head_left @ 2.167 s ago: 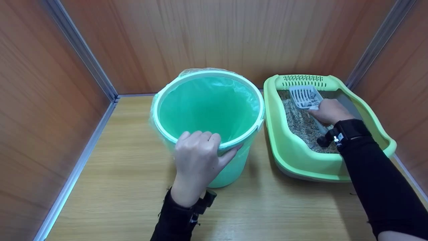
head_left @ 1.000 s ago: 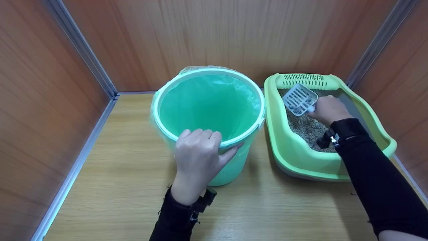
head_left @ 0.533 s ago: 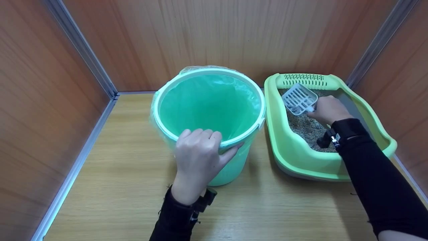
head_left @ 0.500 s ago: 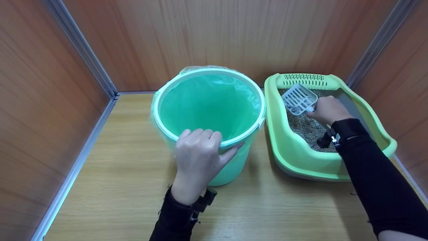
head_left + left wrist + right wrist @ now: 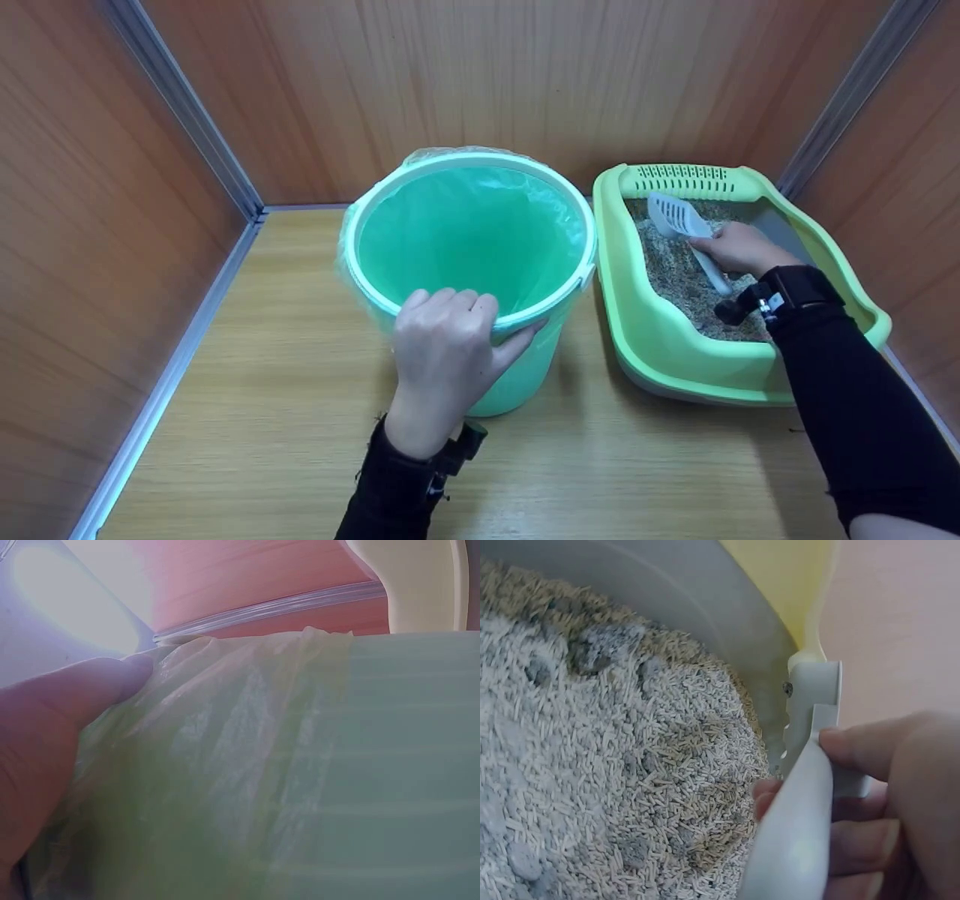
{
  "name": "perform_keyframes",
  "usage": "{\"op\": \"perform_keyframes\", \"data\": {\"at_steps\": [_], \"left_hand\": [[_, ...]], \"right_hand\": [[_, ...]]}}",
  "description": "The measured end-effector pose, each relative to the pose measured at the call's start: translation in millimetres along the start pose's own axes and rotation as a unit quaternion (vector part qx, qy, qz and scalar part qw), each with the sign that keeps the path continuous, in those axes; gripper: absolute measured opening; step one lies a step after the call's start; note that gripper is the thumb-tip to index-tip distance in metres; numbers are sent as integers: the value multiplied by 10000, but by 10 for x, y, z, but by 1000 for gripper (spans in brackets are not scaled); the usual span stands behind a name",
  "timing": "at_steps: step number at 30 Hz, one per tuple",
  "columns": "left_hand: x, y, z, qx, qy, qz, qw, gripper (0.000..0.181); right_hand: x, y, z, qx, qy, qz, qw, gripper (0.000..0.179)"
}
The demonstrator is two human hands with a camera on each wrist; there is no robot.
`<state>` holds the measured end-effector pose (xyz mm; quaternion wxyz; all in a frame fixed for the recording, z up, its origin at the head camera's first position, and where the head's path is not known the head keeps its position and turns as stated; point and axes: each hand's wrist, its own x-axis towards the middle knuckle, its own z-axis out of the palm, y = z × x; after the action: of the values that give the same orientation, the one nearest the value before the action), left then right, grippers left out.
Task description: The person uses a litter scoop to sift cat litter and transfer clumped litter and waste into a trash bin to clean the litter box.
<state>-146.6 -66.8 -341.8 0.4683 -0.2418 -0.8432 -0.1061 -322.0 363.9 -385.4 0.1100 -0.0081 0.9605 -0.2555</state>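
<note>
In the head view my left hand (image 5: 446, 341) grips the near rim of a green trash bin (image 5: 517, 382), fingers over the edge and thumb along the outside. A thin clear liner (image 5: 217, 727) folds over that rim in the left wrist view. My right hand (image 5: 739, 249) pinches a pale grey litter scoop (image 5: 679, 216) where handle meets head, inside a green litter box (image 5: 697, 367). The scoop is tilted on its side, slotted head toward the back and handle pointing forward. Below it lies grey-brown pellet litter (image 5: 630, 787) with several darker clumps.
The bin stands just left of the litter box on a wood-look floor (image 5: 285, 390). Wooden panels (image 5: 480, 75) with metal edge strips rise behind and on both sides. The box's back rim is perforated, and its front wall dips low.
My right hand has shifted slightly right and rolled the scoop from face-up onto its side, so the handle shows beneath the hand. The left hand and bin stay put.
</note>
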Motion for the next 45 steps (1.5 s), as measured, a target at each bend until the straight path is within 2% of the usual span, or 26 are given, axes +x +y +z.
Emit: {"op": "perform_keyframes", "data": {"at_steps": [3, 15, 17, 21, 27, 33, 39, 45], "left_hand": [[-1, -3, -7, 2, -45, -12, 10000, 64], [-2, -3, -3, -12, -143, -33, 9999, 63], [-2, -2, 0, -26, -131, -30, 9999, 63], [-5, 1, 2, 8, -75, 9, 10000, 63], [-9, -8, -4, 7, -92, 31, 10000, 63], [-7, -25, 1, 7, -62, 12, 10000, 64], [-2, -41, 20, -9, -84, 0, 10000, 63], [-3, -61, 30, -16, -46, -13, 10000, 64]], "right_hand": [[2, 2, -7, 296, -161, 119, 9994, 46], [35, 21, 0, 419, -349, 181, 9984, 47], [29, 26, 1, 332, -302, 140, 9989, 48], [0, 15, 16, -166, -4, -105, 9998, 50], [-30, -47, 4, -636, 350, -432, 9964, 48], [-59, -167, -131, -921, 429, -338, 9943, 54], [-143, -314, -329, -804, 449, -228, 9955, 56], [-316, -584, -615, -851, 600, -245, 9943, 64]]}}
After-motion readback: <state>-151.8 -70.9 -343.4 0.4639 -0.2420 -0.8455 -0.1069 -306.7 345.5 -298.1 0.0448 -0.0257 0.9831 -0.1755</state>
